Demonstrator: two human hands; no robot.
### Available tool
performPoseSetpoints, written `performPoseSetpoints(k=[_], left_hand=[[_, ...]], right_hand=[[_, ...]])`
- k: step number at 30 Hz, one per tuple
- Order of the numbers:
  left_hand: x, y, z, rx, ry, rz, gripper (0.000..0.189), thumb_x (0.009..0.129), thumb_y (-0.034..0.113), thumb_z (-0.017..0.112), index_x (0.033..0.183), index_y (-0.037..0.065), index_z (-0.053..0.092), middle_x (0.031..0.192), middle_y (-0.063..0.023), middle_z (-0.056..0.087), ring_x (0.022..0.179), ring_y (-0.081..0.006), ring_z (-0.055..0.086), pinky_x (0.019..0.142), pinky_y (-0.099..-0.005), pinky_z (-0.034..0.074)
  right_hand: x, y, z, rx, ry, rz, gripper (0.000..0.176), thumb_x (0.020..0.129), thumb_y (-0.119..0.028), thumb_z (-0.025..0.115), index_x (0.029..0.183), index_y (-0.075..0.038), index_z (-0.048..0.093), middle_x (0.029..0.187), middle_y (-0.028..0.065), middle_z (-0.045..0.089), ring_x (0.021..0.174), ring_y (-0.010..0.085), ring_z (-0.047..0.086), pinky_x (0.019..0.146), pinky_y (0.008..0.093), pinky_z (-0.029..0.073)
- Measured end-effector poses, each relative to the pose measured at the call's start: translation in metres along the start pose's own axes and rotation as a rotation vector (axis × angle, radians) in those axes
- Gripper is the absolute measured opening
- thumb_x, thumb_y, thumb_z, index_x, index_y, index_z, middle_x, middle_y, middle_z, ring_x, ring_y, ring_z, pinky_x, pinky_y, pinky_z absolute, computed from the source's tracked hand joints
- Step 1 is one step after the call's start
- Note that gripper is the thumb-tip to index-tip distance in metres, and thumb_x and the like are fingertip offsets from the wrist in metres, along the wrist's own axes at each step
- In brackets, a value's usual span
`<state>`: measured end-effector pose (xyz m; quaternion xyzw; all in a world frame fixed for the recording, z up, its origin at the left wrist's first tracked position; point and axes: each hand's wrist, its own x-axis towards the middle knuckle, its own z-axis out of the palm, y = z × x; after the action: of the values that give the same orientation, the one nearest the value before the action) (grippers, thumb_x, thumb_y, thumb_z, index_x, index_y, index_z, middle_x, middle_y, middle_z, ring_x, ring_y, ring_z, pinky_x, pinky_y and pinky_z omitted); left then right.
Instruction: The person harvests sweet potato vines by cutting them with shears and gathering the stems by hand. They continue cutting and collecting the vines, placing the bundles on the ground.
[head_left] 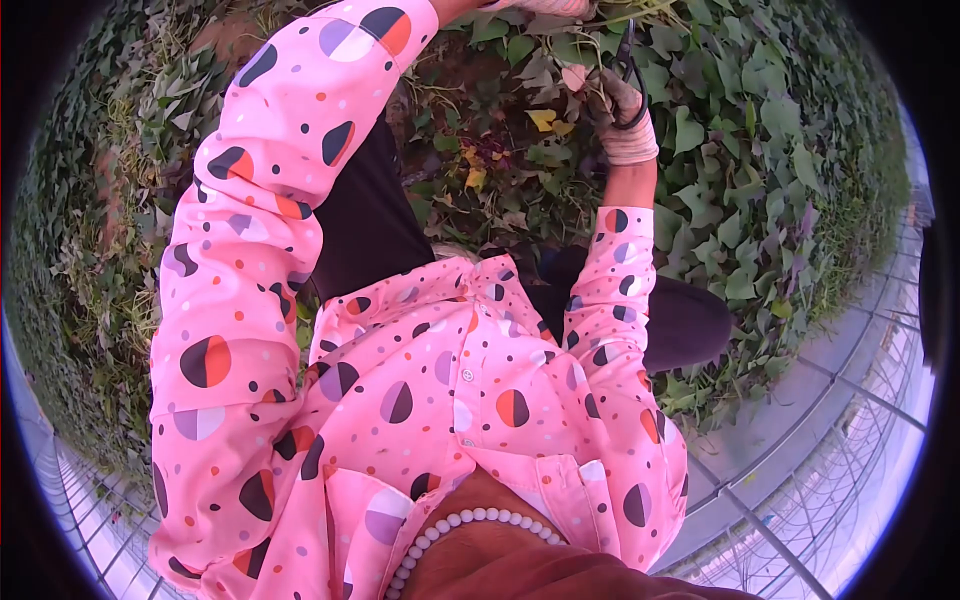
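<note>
My right hand (622,115), in a pale pinkish glove with a striped cuff, is closed on a pair of scissors (641,88). The black handle loop curves along the hand's outer side, and the dark upper part points to the top of the view. Leaves and stems lie against its fingers. At the top edge, my left hand (550,6), in a similar glove, is mostly cut off by the frame, so its fingers do not show clearly. Close beside it run thin green vine stems (645,14).
Dense leafy vines (760,110) cover the ground on both sides. Yellow leaves (543,119) and brown soil (455,60) show between my bent dark-trousered legs (690,325). A greenhouse-like metal frame (760,520) curves along the lower right.
</note>
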<state>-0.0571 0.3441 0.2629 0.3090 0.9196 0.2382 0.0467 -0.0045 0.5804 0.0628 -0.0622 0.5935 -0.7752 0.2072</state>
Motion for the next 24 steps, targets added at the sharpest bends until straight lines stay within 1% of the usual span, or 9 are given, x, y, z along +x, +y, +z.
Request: performPoseSetpoints(k=[3, 5, 8, 9, 10, 15, 20, 22, 24], left_hand=[[0.021, -0.014, 0.057, -0.166, 0.039, 0.123, 0.03, 0.071, 0.011, 0.067, 0.1, 0.004, 0.067, 0.089, -0.0192, 0.068, 0.083, -0.0313, 0.066, 0.074, -0.0358, 0.051], [0.025, -0.019, 0.058, -0.56, -0.1, 0.318, 0.029, 0.077, 0.005, 0.068, 0.106, 0.001, 0.065, 0.098, -0.014, 0.07, 0.086, -0.0173, 0.066, 0.075, -0.0315, 0.051], [-0.007, 0.017, 0.029, -0.709, -0.042, 0.25, 0.025, 0.077, 0.007, 0.068, 0.101, 0.002, 0.066, 0.093, -0.0151, 0.07, 0.085, -0.0203, 0.067, 0.075, -0.0338, 0.051], [0.013, 0.001, 0.054, -0.551, -0.05, 0.07, 0.036, 0.075, 0.016, 0.072, 0.106, 0.001, 0.064, 0.089, -0.0135, 0.07, 0.08, -0.0177, 0.065, 0.074, -0.0318, 0.052], [0.032, -0.015, 0.078, -0.394, -0.085, -0.103, 0.048, 0.073, 0.026, 0.076, 0.111, 0.001, 0.062, 0.085, -0.0118, 0.069, 0.074, -0.0151, 0.064, 0.072, -0.0297, 0.052], [0.025, 0.005, 0.066, -0.802, -0.117, -0.054, 0.053, 0.076, 0.024, 0.081, 0.119, 0.002, 0.059, 0.113, -0.0059, 0.067, 0.096, -0.0091, 0.06, 0.091, -0.0276, 0.049], [-0.002, 0.036, 0.033, -0.632, -0.167, -0.054, 0.047, 0.079, 0.02, 0.077, 0.119, 0.002, 0.059, 0.112, -0.005, 0.067, 0.095, -0.008, 0.06, 0.089, -0.0274, 0.049], [0.014, 0.008, 0.073, -1.192, -0.146, 0.183, 0.045, 0.081, 0.022, 0.075, 0.118, 0.001, 0.059, 0.11, -0.0056, 0.068, 0.093, -0.0092, 0.06, 0.09, -0.0281, 0.049], [0.014, 0.015, 0.069, -1.479, -0.261, -0.047, 0.045, 0.08, 0.021, 0.076, 0.116, 0.001, 0.06, 0.107, -0.0057, 0.068, 0.092, -0.0097, 0.061, 0.09, -0.0284, 0.049]], right_hand=[[-0.007, -0.034, 0.015, -0.056, -0.198, -0.236, 0.024, 0.096, -0.027, 0.051, 0.103, -0.008, 0.062, 0.083, 0.0004, 0.063, 0.069, 0.0125, 0.06, 0.064, 0.0259, 0.047], [-0.017, -0.065, 0.046, 0.472, 0.156, 0.053, 0.022, 0.096, -0.027, 0.051, 0.104, -0.009, 0.06, 0.082, -0.0012, 0.061, 0.062, 0.0081, 0.054, 0.064, 0.03, 0.046], [-0.013, -0.075, 0.03, 0.631, -0.112, -0.061, 0.021, 0.091, -0.028, 0.06, 0.091, -0.007, 0.061, 0.073, 0.0015, 0.063, 0.056, 0.0088, 0.051, 0.052, 0.0252, 0.041], [-0.02, -0.08, 0.036, 0.492, -0.112, -0.25, 0.015, 0.091, -0.022, 0.06, 0.093, -0.008, 0.06, 0.076, 0.0026, 0.063, 0.058, 0.0102, 0.054, 0.052, 0.024, 0.043], [-0.018, -0.09, 0.033, 0.826, -0.077, -0.109, 0.009, 0.091, -0.017, 0.06, 0.092, -0.008, 0.059, 0.08, 0.0035, 0.064, 0.061, 0.0097, 0.055, 0.052, 0.0218, 0.043], [-0.037, -0.108, 0.06, 0.056, 0.388, -0.445, 0.013, 0.089, -0.015, 0.062, 0.091, -0.002, 0.061, 0.071, 0.0027, 0.06, 0.061, 0.0102, 0.055, 0.056, 0.0233, 0.042], [-0.053, -0.134, 0.089, 0.139, 0.544, -0.444, 0.024, 0.085, -0.015, 0.068, 0.098, 0.005, 0.063, 0.071, 0.0039, 0.06, 0.062, 0.0105, 0.056, 0.058, 0.0231, 0.043], [-0.053, -0.135, 0.092, 0.151, 0.512, -0.467, 0.024, 0.084, -0.014, 0.068, 0.098, 0.004, 0.064, 0.072, 0.0043, 0.062, 0.062, 0.0104, 0.056, 0.058, 0.0225, 0.044], [-0.058, -0.142, 0.105, 0.077, 0.583, -0.445, 0.022, 0.084, -0.012, 0.067, 0.099, 0.004, 0.064, 0.074, 0.0049, 0.063, 0.062, 0.0103, 0.056, 0.058, 0.022, 0.044]])
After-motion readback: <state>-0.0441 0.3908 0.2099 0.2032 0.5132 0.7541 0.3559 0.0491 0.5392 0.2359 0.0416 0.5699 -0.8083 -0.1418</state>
